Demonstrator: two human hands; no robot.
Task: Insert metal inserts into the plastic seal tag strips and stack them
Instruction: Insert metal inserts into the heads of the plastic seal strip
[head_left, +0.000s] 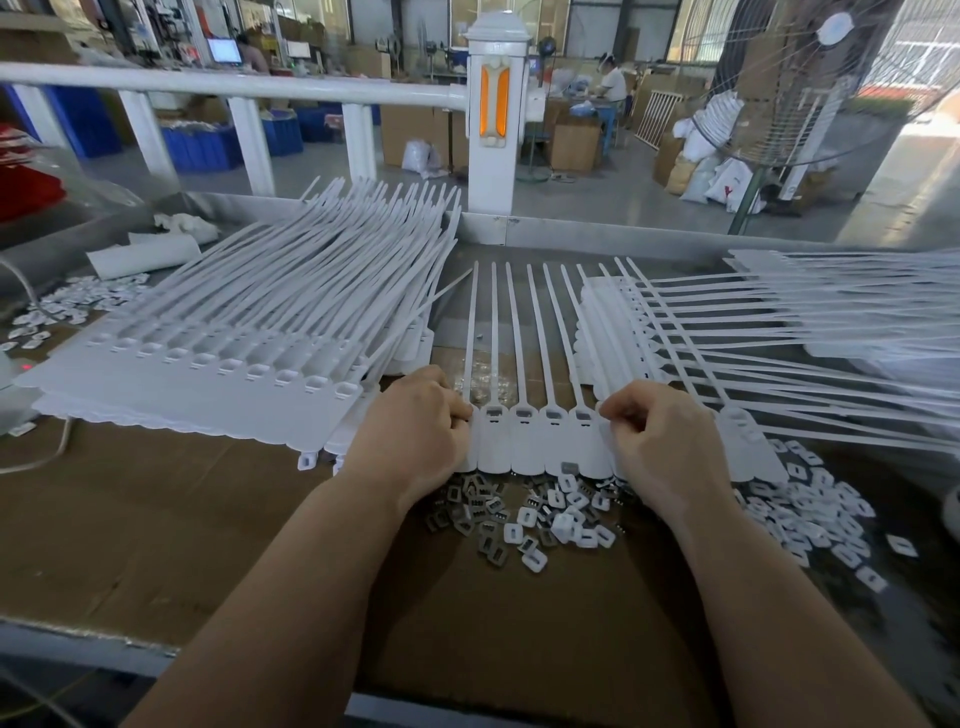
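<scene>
There, a white seal tag strip lay on the counter, its tails pointing away from the person.

The left hand pinched its left end and the right hand its right end, fingers curled; loose metal inserts lay scattered just beneath, nearer the person.
</scene>
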